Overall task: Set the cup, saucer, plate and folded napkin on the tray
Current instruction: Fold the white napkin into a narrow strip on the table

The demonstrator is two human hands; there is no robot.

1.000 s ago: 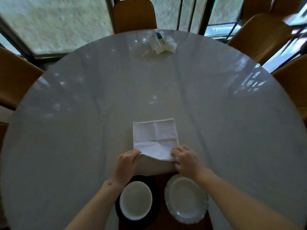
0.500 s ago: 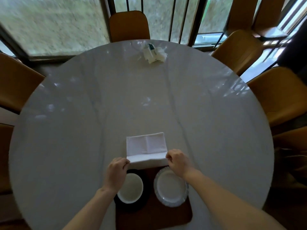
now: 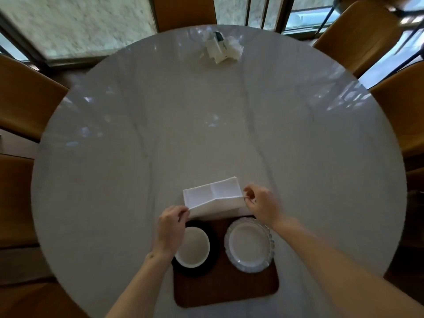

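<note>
A white napkin (image 3: 213,198) lies on the table just beyond the brown tray (image 3: 227,290). My left hand (image 3: 171,226) pinches its near left corner and my right hand (image 3: 261,203) pinches its near right corner, with the near edge lifted and folded over toward the far side. On the tray, a white cup (image 3: 193,250) sits on a black saucer (image 3: 212,262) at the left. A white plate (image 3: 250,244) with a scalloped glass rim sits at the right.
The round white marble table (image 3: 206,134) carries a crumpled white tissue pack (image 3: 221,48) at its far edge. Tan chairs (image 3: 358,31) ring the table, with windows behind them.
Both hands have lifted the napkin's near edge and carried it away from me, folding it over. The camera view has pulled back, showing more of the tray.
</note>
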